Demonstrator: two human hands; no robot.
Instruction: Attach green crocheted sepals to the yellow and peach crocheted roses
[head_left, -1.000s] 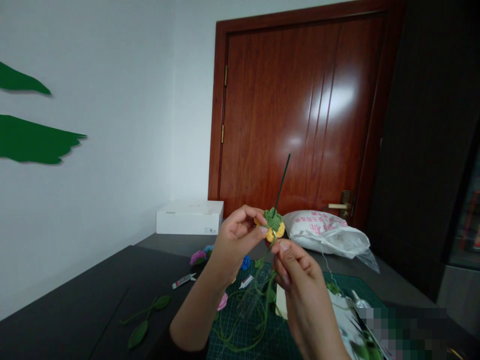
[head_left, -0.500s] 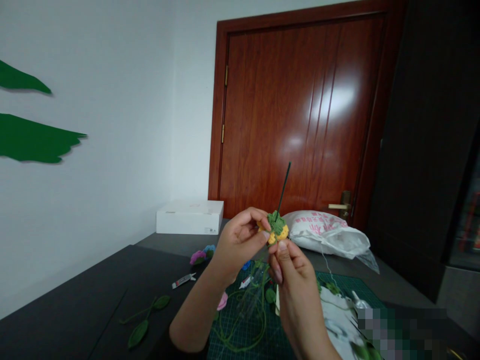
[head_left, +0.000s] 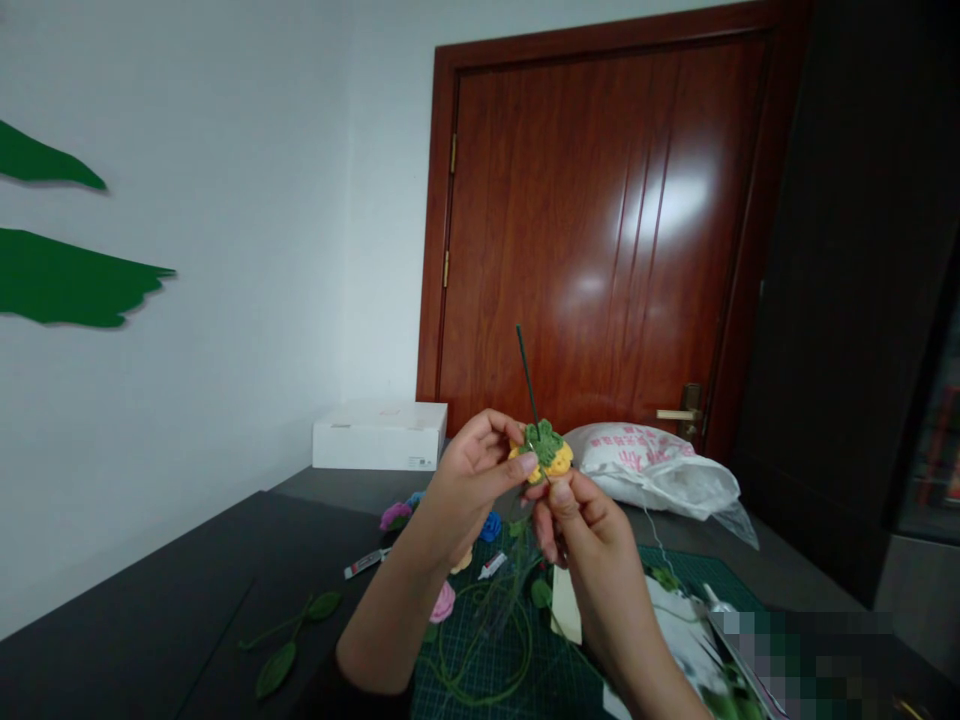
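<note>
A yellow crocheted flower (head_left: 558, 461) is held up in front of me with its back upward. Its green crocheted sepal (head_left: 544, 443) faces me, and a thin dark green stem (head_left: 527, 375) rises from the middle, leaning left. My left hand (head_left: 487, 465) is closed on the flower's left side, thumb over the petals and sepal edge. Just under the lower right petals, my right hand (head_left: 574, 515) is closed in a pinch. A thin pale line shows near its fingertips, but what it grips is too small to tell.
Below lie a green cutting mat (head_left: 487, 690), looped green yarn (head_left: 480, 697), a pink flower (head_left: 442, 602), a blue flower (head_left: 490, 526) and a small white tube (head_left: 492, 566). Green leaves (head_left: 277, 668) lie left. Behind are a white box (head_left: 379, 436) and a stuffed white bag (head_left: 645, 465).
The flower has turned in my hands, so its stem has swung from leaning right to leaning left. Both hands keep hold close to the same place.
</note>
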